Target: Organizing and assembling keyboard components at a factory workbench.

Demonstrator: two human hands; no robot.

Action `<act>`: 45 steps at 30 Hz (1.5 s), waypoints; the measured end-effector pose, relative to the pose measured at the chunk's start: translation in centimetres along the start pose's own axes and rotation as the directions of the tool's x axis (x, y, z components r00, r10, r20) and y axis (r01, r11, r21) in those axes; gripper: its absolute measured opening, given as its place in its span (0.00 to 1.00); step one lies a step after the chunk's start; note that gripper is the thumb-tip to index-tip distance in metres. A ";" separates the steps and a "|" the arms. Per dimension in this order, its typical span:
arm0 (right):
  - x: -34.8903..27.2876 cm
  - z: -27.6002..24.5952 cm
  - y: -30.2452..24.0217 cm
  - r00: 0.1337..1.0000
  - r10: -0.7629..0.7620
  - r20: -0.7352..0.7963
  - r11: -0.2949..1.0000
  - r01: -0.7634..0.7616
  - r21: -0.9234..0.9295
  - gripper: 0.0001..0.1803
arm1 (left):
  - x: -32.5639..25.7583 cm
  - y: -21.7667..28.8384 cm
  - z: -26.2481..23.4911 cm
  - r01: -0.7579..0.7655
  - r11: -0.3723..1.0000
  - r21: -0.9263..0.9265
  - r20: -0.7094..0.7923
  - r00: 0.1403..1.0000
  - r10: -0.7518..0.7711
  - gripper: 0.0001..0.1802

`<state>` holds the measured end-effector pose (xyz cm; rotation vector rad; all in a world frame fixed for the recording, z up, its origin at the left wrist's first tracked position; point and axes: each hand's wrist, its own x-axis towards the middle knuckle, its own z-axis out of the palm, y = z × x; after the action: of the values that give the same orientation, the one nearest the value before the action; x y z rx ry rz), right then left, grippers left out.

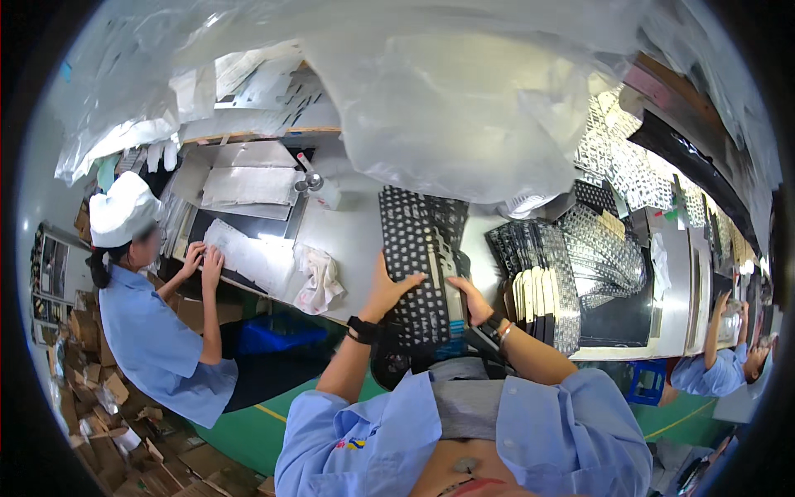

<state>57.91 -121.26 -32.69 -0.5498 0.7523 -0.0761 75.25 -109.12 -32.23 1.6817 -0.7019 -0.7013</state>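
Item one: the black perforated sheet [421, 265], a long flat panel punched with rows of small square openings, pale strips running down its near half. I log it lying on the grey worktable [352, 240], its far end reaching toward the big clear plastic bag [464, 108], its near end overhanging the table edge toward my chest.

Item two: my left hand [389, 291], on the left edge of the sheet. Thumb spread across the sheet's face, fingers extended along the edge; whether they curl under the sheet I cannot tell. A black wristwatch [362, 329] sits on that wrist, forearm coming up from below.

Item three: my right hand [474, 300], on the sheet's right edge, just opposite the left. Fingers flat and slightly bent against the panel, pressing rather than clearly clasping it.

Item four: right of the sheet, a fanned stack of similar black panels [538, 282], standing on edge.

Item five: left of the sheet, a crumpled white cloth [319, 282]; further left, a co-worker in a white cap [120, 211] with both hands on a pale sheet.
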 end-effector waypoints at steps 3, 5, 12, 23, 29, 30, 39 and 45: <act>3.5 -0.9 -0.7 0.987 -0.107 0.122 0.994 0.104 0.030 0.20 | 3.2 1.2 -0.1 -0.201 0.961 0.190 0.029 0.980 0.199 0.53; 3.7 -1.3 -1.3 0.972 -0.131 0.196 0.991 0.120 0.064 0.21 | 4.8 1.1 0.3 -0.125 0.943 0.307 0.043 0.992 0.118 0.52; 3.7 -3.5 -1.8 0.978 -0.207 0.003 0.977 0.207 0.049 0.25 | 7.0 -2.1 0.3 0.006 0.988 0.155 0.335 0.940 -0.058 0.60; 2.5 -1.7 -6.7 0.988 -0.145 0.059 0.989 0.143 0.042 0.19 | 9.2 0.2 -0.2 0.272 0.910 0.314 -0.040 0.961 -0.273 0.78; 6.6 -2.7 -5.1 0.977 -0.210 -0.025 0.977 0.209 -0.032 0.28 | 9.9 -1.8 -0.4 0.235 0.971 -0.050 0.129 0.965 -0.227 0.42; 6.2 -1.5 -5.3 0.975 -0.218 -0.042 0.976 0.217 -0.026 0.29 | 10.0 -1.3 -0.4 0.297 0.949 -0.109 0.195 0.942 -0.273 0.41; 1.5 -2.8 -3.4 0.962 -0.245 -0.125 0.959 0.221 -0.178 0.36 | 3.3 -1.8 3.2 0.535 0.830 -0.154 0.292 0.828 -0.479 0.42; -0.4 -2.9 -4.7 0.917 -0.397 -0.047 0.912 0.388 -0.132 0.25 | 4.2 -0.5 4.9 0.367 0.919 -0.146 0.341 0.890 -0.301 0.33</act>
<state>56.29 -126.45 -31.85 -0.8133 0.7114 -0.4297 74.28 -115.23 -34.06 1.5274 -0.5336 -1.2673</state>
